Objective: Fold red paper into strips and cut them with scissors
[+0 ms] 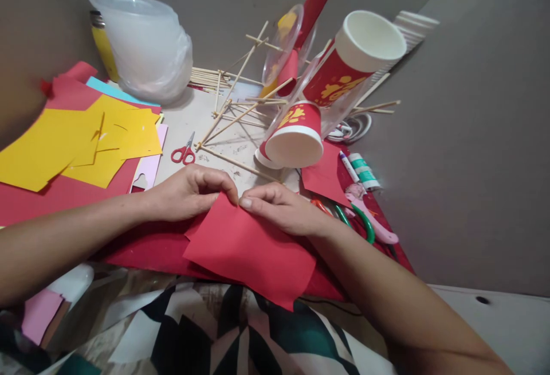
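A sheet of red paper (253, 249) hangs over the table's front edge, pinched at its top edge between both hands. My left hand (193, 191) grips its upper left corner with thumb and curled fingers. Close beside it, my right hand (279, 206) is closed on the same edge, its thumb lying on top. The fingertips of the two hands nearly meet. Small red-handled scissors (184, 151) lie just beyond my left hand. Past my hands stands a frame of thin wooden sticks (230, 102), and by it red and white paper cups (339, 71) joined with clear plastic.
Yellow paper sheets (81, 140) lie on red paper at the left. A stack of clear plastic bowls (141, 42) stands behind them. To the right are a glue stick (364, 171), green-handled scissors (367, 223), a pink tool (378, 223) and a coiled white cable (358, 128).
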